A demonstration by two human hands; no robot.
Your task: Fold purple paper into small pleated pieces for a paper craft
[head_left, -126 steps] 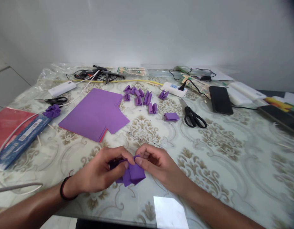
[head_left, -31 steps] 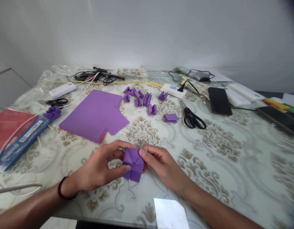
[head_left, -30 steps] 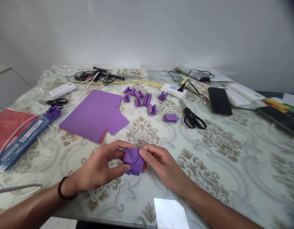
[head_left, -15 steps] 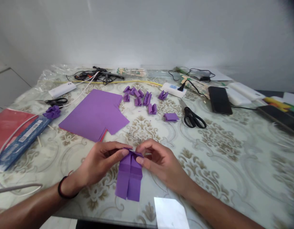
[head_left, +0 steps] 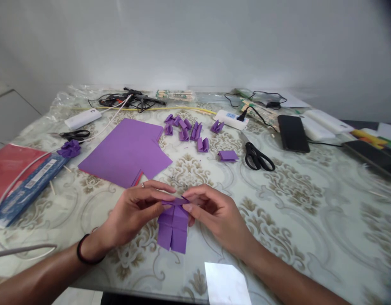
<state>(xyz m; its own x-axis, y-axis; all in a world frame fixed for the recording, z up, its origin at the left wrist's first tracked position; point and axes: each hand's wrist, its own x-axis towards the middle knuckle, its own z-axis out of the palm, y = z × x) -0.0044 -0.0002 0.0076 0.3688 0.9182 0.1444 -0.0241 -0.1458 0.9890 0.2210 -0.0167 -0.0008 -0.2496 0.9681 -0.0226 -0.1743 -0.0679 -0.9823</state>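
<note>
A creased piece of purple paper (head_left: 173, 231) is held between both hands near the table's front edge. Its top end is folded over, and two flaps hang down with a slit between them. My left hand (head_left: 136, 212) pinches the upper left corner between thumb and fingers. On the upper right corner, my right hand (head_left: 214, 216) is closed in a pinch, its thumb on the front; some of its fingers are hidden behind the paper. Beyond the hands lie purple paper sheets (head_left: 122, 152) and several small folded purple pieces (head_left: 203, 145).
Black scissors (head_left: 259, 156) and a flat purple folded piece (head_left: 228, 156) lie at centre right. Farther right is a black phone (head_left: 293, 133); behind stands a white power strip (head_left: 231, 119). At left are a blue packet (head_left: 33, 186), crumpled purple paper (head_left: 70, 149) and a white cable (head_left: 15, 182).
The paper's lower edge has risen, and its top end now lies folded across more flatly. My left fingers have shifted along the top edge, with one finger lifted.
</note>
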